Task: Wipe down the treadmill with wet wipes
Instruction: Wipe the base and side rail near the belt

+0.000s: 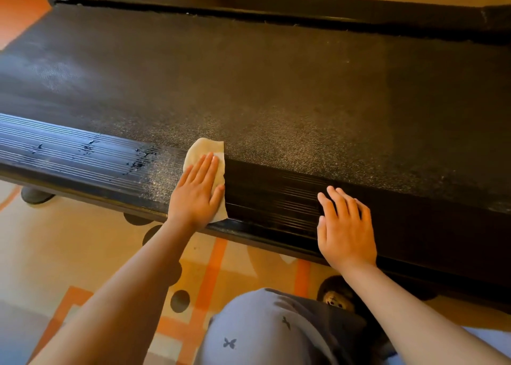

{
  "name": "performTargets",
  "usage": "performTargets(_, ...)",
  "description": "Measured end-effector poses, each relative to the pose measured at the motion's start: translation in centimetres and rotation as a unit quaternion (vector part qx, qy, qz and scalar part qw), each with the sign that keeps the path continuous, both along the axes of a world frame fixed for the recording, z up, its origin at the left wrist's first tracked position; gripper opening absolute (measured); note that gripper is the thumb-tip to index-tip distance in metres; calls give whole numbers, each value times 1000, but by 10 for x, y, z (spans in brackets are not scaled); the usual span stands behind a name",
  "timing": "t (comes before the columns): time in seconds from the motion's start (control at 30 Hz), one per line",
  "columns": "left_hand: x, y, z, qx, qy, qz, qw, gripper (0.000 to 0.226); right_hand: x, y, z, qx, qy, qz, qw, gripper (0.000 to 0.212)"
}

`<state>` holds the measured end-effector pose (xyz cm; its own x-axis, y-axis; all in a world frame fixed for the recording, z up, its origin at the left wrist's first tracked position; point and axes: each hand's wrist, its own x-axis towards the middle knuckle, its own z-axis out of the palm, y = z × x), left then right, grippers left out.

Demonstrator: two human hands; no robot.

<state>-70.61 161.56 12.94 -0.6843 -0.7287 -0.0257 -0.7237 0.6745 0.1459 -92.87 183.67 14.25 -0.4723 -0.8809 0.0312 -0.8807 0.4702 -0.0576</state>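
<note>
Treadmill (276, 88) sits on orange-patterned carpet (69, 254), knee (262, 323) alongside.

This looks like a room in a home, though it could be a small gym. A big black treadmill (276, 88) sits low on a tan floor (69, 240) with orange lines and dark dots. The person kneels beside it in light pants (262, 334) with little butterflies, like clothes for home.

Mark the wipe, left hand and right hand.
wipe (203, 147), head view, bare top edge past the hand.
left hand (197, 192), head view, back of the hand.
right hand (345, 226), head view, back of the hand.
</note>
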Motion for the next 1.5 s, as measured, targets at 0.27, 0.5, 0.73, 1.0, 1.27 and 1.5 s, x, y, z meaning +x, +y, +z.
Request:
performTargets(0.27, -20, 55, 1, 3, 3, 64, 998, 70, 2, 0, -1, -18, -10, -1, 1000, 52)
performTargets(0.5, -22, 65, 3, 13, 13, 28, 999, 72, 2, -2, -1, -21, -13, -10, 1000, 50)
performTargets(0.73, -23, 4, 6, 36, -16, 74, 997, 66, 2, 0, -5, -33, -10, -7, 999, 47)
performTargets(1.0, -27, -40, 5, 40, -36, 143, 988, 64, 2, -1, -4, -29, -13, -5, 999, 47)
performTargets(1.27, -14, 15, 9, 44, -29, 103, 993, 65, 2, -1, 1, -6, -26, -9, 1000, 51)
performTargets(1.5, 6, 64, 7, 45, -7, 101, 994, 68, 6, -1, 8, -2, -34, -13, 999, 49)
